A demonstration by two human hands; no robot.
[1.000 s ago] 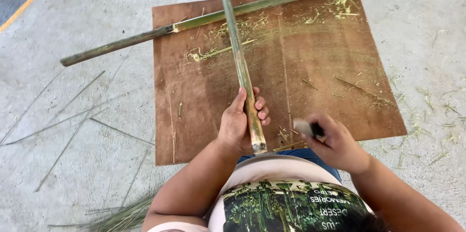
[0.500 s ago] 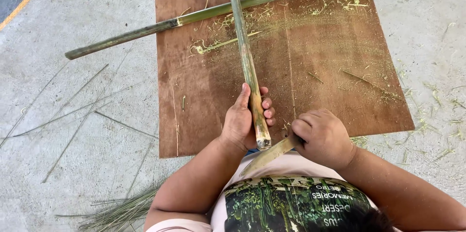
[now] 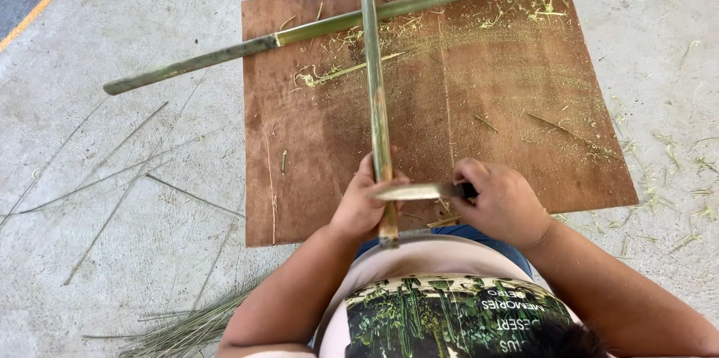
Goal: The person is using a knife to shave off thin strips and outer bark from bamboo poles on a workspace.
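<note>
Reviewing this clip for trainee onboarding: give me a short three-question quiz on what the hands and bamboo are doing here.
1. True or false: the left hand grips the bamboo strip that points away from the person.
2. What does the right hand hold? A) a knife B) a hammer C) nothing
3. Fill in: the long bamboo pole lies across the far part of the brown ____.

Key:
1. True.
2. A: the knife blade lies crosswise against the strip.
3. Board.

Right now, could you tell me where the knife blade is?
In the head view, the knife blade lies crosswise against the bamboo strip, between the left hand and right hand.
</note>
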